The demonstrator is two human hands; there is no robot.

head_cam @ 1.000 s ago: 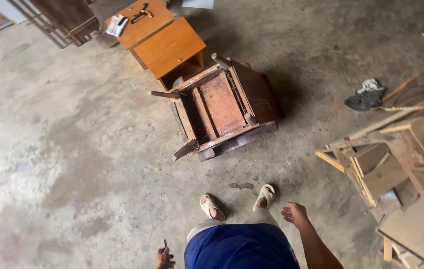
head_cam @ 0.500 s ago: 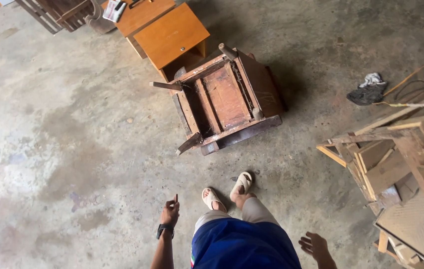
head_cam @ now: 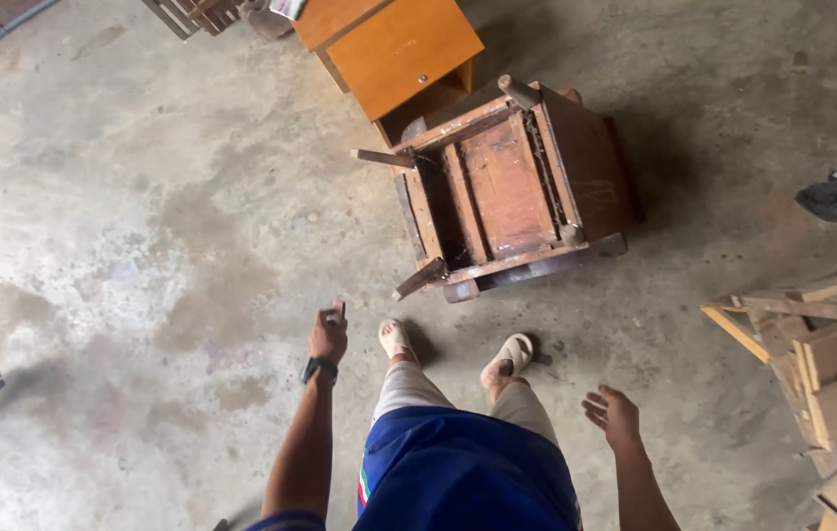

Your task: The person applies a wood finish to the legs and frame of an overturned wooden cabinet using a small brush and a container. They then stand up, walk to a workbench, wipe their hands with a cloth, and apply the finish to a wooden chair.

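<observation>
Left hand [head_cam: 328,334] grips something small, can't make out what; right hand [head_cam: 613,417] hangs open. One overturned chair [head_cam: 512,187], one cabinet [head_cam: 394,44] cut off at the far edge.

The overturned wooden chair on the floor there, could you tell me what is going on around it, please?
A person in sandals stands on the concrete floor facing the overturned wooden chair, which lies with its underside showing beside an orange cabinet. Neither hand touches the furniture. The left hand hangs low and grips a small dark object too small to identify; the right hand is open and empty. Stacked wooden pieces sit to the right.
</observation>
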